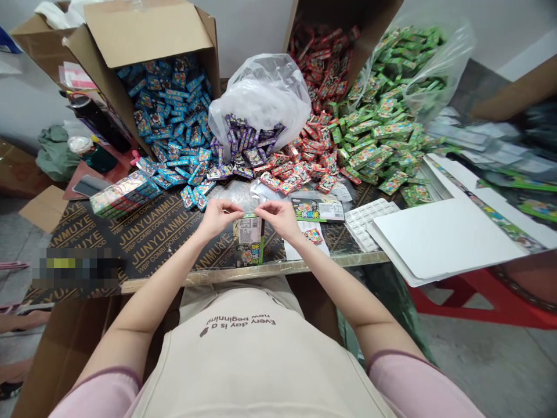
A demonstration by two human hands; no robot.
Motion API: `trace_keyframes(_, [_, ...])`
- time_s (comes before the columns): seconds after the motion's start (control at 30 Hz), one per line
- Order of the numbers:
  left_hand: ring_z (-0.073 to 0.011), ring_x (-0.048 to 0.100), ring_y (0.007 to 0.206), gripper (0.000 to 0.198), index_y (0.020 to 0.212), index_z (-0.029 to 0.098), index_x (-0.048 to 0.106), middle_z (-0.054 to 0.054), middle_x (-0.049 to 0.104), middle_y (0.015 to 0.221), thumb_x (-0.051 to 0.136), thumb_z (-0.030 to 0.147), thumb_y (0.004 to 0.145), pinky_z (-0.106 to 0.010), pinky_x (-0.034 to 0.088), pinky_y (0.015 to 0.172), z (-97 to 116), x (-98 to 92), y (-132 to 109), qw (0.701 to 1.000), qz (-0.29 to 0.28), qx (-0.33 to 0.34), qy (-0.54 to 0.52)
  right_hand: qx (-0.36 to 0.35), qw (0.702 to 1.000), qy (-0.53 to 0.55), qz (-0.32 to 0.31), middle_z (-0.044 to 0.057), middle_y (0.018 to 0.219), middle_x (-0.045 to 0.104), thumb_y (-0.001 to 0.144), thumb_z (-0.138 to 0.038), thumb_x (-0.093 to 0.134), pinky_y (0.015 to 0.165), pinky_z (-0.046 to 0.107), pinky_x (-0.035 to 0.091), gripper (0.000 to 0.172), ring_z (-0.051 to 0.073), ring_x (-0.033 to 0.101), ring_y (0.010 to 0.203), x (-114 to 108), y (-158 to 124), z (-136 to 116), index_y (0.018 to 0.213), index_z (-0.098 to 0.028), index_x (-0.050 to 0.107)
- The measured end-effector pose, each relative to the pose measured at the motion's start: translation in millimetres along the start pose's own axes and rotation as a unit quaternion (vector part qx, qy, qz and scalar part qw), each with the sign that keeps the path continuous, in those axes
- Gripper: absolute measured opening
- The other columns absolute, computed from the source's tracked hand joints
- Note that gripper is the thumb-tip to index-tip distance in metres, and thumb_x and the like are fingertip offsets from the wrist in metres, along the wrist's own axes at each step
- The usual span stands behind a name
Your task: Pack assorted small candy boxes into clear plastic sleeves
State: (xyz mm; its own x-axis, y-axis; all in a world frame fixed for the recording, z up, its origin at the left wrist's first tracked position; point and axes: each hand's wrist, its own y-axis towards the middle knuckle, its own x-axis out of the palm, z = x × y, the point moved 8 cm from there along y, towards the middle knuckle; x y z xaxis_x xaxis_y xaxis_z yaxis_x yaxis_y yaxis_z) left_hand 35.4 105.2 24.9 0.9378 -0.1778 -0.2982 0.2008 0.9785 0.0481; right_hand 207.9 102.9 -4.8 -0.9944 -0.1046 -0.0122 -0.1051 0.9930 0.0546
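Over plywood tabletop | left grip, right grip: both pinching clear film | printed box just below

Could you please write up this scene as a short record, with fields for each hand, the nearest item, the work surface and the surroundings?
left hand: raised, fingertips pinched toward the right hand
right hand: raised, fingertips pinched toward the left hand
held item: too thin to tell
nearest item: printed box with barcode label, just below the hands
work surface: plywood board printed JUNYUANMUYE
surroundings: piles of blue packets, purple packets, red packets and green packets
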Motion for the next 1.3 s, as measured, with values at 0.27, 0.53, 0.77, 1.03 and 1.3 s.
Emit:
trace_keyframes(0.27, [-0.0175,0.058,0.072,0.015,0.071,0.019,0.071,-0.005,0.063,0.073,0.062,0.027,0.08,-0.03,0.046,0.068,33,17.6,-22,0.957,-0.025,0.201,0.207,-0.154,0.978,-0.13,-0.057,0.004,0.105,0.073,0.086,-0.041,0.062,0.096,0.04,0.047,0.02,0.022,0.066,0.101,1,-31,-22,0.093,-0.028,0.075])
trace_keyframes(0.53, [-0.0166,0.051,0.068,0.02,0.084,0.018,0.075,-0.004,0.052,0.07,0.056,0.021,0.086,-0.029,0.04,0.061,34,29.2,-23,0.94,-0.042,0.236,0.243,0.014,0.851,-0.522,0.061,0.011,0.084,0.063,0.082,-0.019,0.064,0.082,0.041,0.043,0.012,0.027,0.057,0.09,-132,-31,56,0.076,-0.016,0.074])
trace_keyframes(0.77, [-0.0169,0.051,0.068,0.019,0.084,0.018,0.075,-0.004,0.051,0.069,0.056,0.017,0.084,-0.029,0.04,0.061,29,28.3,-21,0.949,-0.018,0.221,0.223,0.007,0.854,-0.519,0.035,0.006,0.082,0.06,0.077,-0.02,0.071,0.078,0.034,0.043,0.007,0.022,0.055,0.084,-141,-30,97,0.082,-0.019,0.076])
trace_keyframes(1.03, [-0.0172,0.051,0.068,0.019,0.081,0.018,0.075,-0.004,0.051,0.068,0.056,0.019,0.084,-0.029,0.04,0.061,29,27.3,-22,0.955,-0.005,0.206,0.214,-0.001,0.918,-0.395,0.033,0.006,0.081,0.063,0.079,-0.015,0.058,0.079,0.031,0.043,0.014,0.02,0.058,0.081,-129,-37,99,0.068,-0.018,0.066])
trace_keyframes(1.3, [-0.0165,0.057,0.069,0.007,0.072,0.018,0.068,-0.002,0.06,0.068,0.066,0.02,0.078,-0.029,0.044,0.065,22,21.1,-21,0.963,0.038,0.176,0.201,0.055,0.947,-0.312,0.06,-0.001,0.061,0.058,0.076,-0.028,0.055,0.061,0.027,0.04,0.014,0.014,0.051,0.059,-139,-25,78,0.065,-0.019,0.052])
